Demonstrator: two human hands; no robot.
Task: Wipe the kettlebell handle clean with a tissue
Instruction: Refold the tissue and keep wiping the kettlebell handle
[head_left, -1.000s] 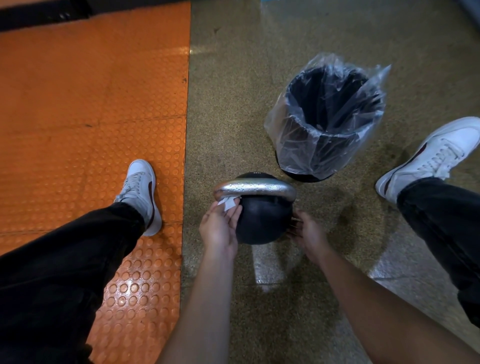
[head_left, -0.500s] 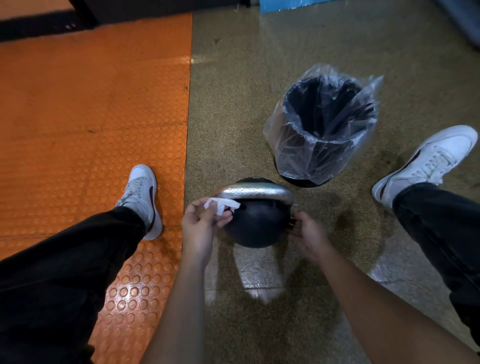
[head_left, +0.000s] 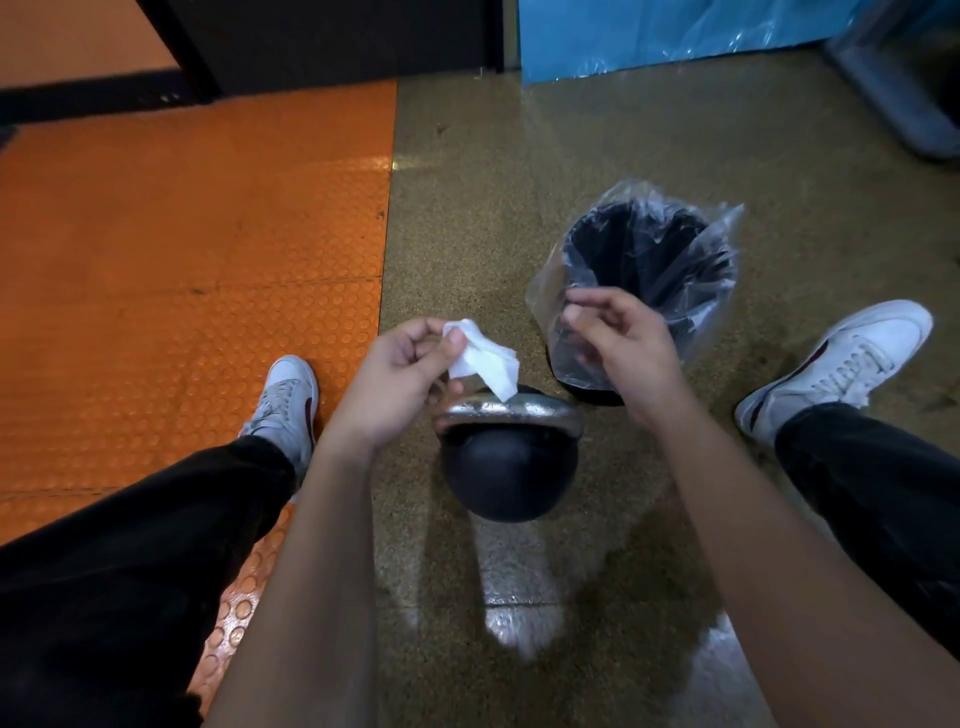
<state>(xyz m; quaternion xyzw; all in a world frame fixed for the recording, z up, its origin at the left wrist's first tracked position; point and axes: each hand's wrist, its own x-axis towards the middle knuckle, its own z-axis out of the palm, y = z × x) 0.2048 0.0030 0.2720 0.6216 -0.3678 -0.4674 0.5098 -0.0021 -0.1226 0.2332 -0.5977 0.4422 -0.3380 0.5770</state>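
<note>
One black round kettlebell (head_left: 511, 470) stands upright on the speckled floor (head_left: 467, 208), its silver handle (head_left: 511, 410) running left to right. Left hand (head_left: 400, 382) pinches the white crumpled tissue (head_left: 485, 361) above it; right hand (head_left: 621, 345) hovers loosely curled, holding nothing. Best wrap the tissue round the bar and stroke lengthwise.

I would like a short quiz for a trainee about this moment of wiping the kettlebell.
1. True or false: the left hand pinches the tissue.
2. What lines the bin? A) clear plastic bag B) newspaper C) cloth
3. Fill in: the kettlebell has a shiny metal ____.

Key: 1 true; 2 A; 3 handle. The right hand holds nothing.
</note>
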